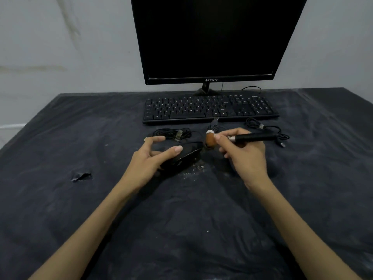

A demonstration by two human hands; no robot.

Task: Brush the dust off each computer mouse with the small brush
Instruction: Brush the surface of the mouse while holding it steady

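The left hand [150, 158] holds a black mouse [182, 156] tilted on the worktop [60, 199], thumb on top, its long axis running up and right toward the brush [242, 137]. The right hand [245, 154] pinches the brush, whose handle lies sideways with the bristles just off the mouse's far end. Dust lies below it; there is open room toward the person, and cables and a keyboard [210, 109] lie behind.
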